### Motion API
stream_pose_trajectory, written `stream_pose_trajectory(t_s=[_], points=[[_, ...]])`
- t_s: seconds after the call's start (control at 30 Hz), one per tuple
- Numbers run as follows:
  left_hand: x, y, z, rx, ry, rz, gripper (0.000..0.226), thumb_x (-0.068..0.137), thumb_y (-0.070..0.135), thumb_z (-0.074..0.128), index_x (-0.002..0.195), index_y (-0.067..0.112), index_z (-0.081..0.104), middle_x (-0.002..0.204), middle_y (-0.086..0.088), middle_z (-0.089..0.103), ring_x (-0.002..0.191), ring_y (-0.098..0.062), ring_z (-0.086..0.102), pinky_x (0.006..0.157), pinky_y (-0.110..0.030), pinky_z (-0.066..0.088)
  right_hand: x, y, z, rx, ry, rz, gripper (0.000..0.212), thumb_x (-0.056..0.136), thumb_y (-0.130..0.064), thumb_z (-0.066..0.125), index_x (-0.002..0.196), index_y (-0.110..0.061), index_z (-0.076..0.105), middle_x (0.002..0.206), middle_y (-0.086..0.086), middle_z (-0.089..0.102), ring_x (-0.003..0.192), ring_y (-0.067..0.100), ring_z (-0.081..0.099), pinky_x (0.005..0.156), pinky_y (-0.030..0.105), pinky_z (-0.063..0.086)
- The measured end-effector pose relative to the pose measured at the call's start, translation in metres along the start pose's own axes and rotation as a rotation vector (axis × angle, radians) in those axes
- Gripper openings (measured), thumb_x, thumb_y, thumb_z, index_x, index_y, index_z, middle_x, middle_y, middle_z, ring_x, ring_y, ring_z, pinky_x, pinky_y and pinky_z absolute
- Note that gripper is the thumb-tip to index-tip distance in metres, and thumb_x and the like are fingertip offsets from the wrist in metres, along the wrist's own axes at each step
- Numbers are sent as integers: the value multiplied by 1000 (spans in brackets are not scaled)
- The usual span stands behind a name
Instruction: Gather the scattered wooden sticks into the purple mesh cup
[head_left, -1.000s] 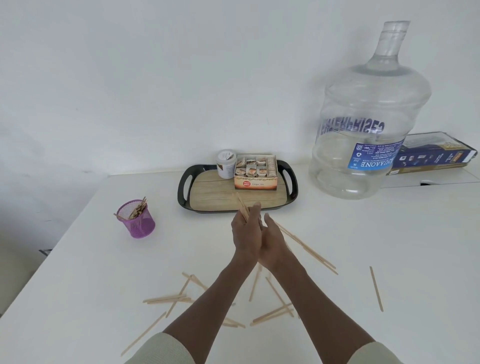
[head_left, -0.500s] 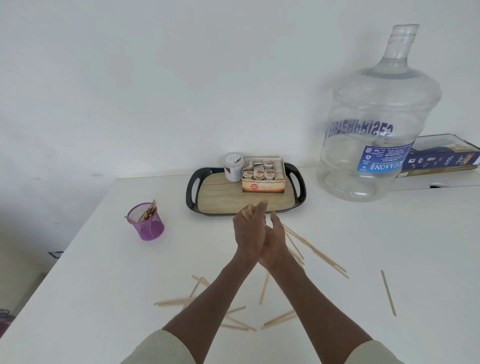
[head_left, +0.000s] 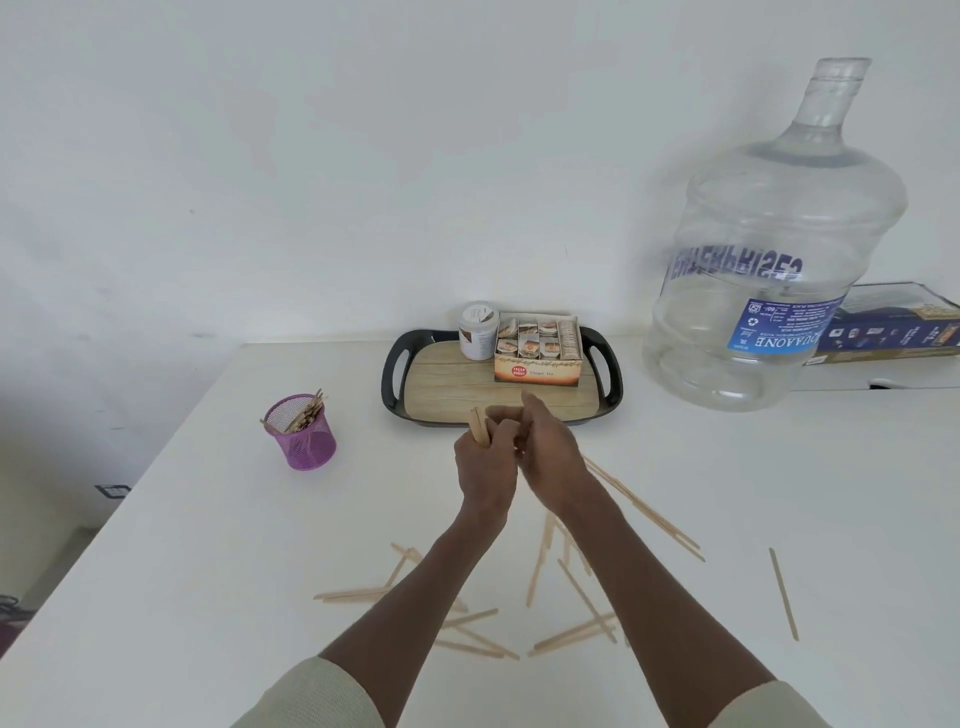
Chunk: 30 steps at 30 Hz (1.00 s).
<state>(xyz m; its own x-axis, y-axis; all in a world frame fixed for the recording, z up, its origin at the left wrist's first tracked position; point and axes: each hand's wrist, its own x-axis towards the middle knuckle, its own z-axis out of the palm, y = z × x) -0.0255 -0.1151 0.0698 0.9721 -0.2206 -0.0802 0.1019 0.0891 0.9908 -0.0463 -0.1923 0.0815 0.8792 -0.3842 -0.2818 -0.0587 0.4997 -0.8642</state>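
The light is soft, even and bright, and the white wall (head_left: 260, 156) and the white surface (head_left: 182, 545) look a little washed out. Shadows are faint and pale, seen only close under the purple mesh cup (head_left: 304, 434) and the tray (head_left: 397, 374). The large bottle (head_left: 769, 270) at the surface's far right edge is blurred and leans, bent by the wide lens. Both hands are slightly smeared.

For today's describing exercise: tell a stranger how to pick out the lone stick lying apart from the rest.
Start at the big clear water bottle on the white table. Below it, near the right edge, lies one wooden stick. It touches no other stick.
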Motion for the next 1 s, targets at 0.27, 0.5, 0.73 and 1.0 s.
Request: stream_pose_trajectory(t_s=[0.27,0.5,0.73,1.0], points=[[11,-11,-28,220,53,91,44,84,11,59,54,18,28,43,12,27,43,-8,22,39,-19,22,-5,-45,28,-1024,-235,-403,28,89,-33,70,113,-19,72,91,-11,75,82,-10,64,66,9,48],[22,-23,-62,372,38,186,47,85,4,47,44,24,35,36,11,34,39,-8,27,38,-15,20,-13,-32,65,-1378,-371,-508,15,84,-5,69,95,-10,78,86,2,74,80,8,64,69,20,48],[37,-27,-102,442,46,178,44,76,-2,47,46,22,25,38,10,27,41,-10,22,39,-16,16,-14,-10,103,-1482,-343,-491,23,85,3,59,93,-5,79,83,9,76,79,18,72,74,34,61],[56,-35,-148,462,24,-26,24,75,34,71,84,18,55,73,10,63,65,-10,59,57,-20,42,8,-3,135,-1437,-238,-587,21,88,4,58,91,-2,78,86,11,76,68,11,65,68,20,54]])
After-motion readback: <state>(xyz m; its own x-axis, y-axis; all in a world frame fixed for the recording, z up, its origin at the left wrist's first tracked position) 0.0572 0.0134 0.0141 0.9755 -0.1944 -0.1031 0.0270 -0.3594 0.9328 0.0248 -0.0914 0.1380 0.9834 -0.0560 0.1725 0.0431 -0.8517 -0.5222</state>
